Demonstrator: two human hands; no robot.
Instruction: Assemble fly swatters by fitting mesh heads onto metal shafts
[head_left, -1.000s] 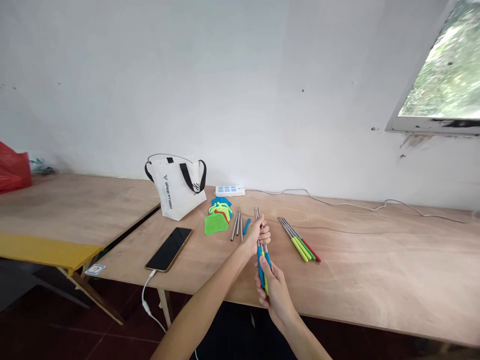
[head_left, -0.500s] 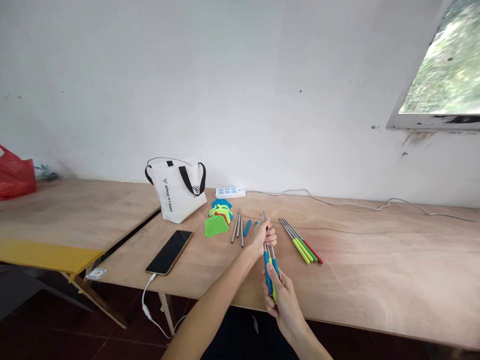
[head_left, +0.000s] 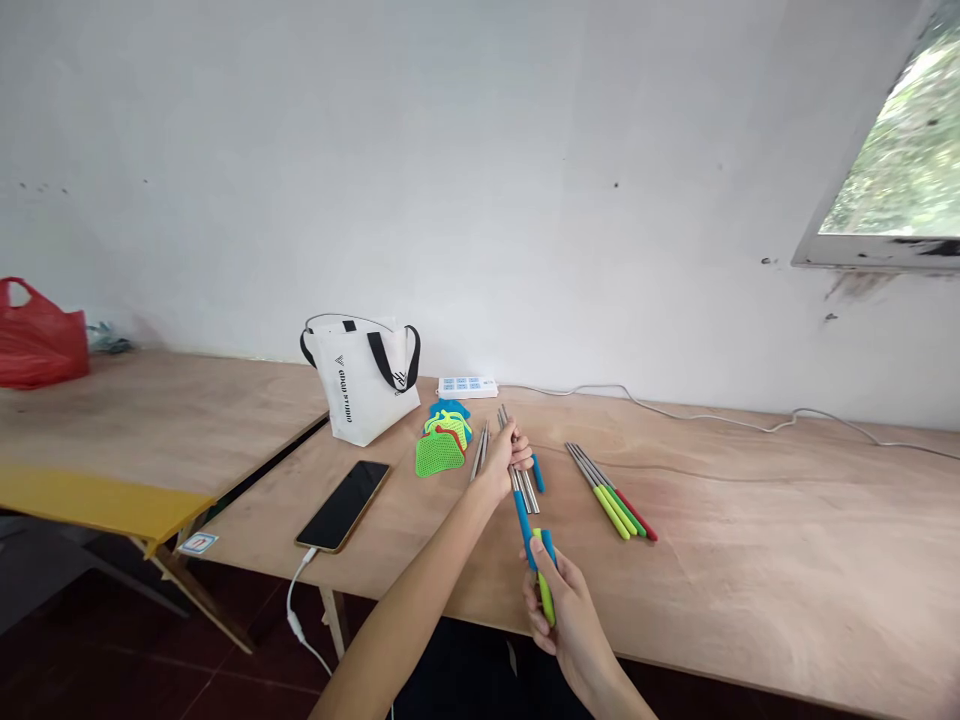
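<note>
2 hands share the bundle of thin steel rods with blue and lime-green rubber grips (head_left: 523, 510), held just above the near edge of the pale plywood table (head_left: 750, 560). Your left hand (head_left: 502, 458) has its fingers wrapped tight round the bare steel shafts at the far end, and the rod tips poke out beyond your knuckles. Your right hand (head_left: 562, 612) is curled round the grip end, fingers and thumb pinching a lime-green grip and a blue grip beside it.

1 loose blue rubber sleeve (head_left: 538, 473) lies on the wood just right of your left fingers. Further right of them, well apart, 1 group of steel rods with lime, green and red grips (head_left: 611, 495) lies on the table. Just left of your left fingers lie a few bare steel rods (head_left: 480, 450), and beyond those a pile of coloured plastic mesh paddles (head_left: 439, 452), a green paddle nearest you.

Far left of your fingers are a black smartphone on a white cable (head_left: 343, 505) and a white tote bag with black straps (head_left: 365, 385). Beyond your left fingertips, by the wall, sits a white power strip (head_left: 467, 386).
</note>
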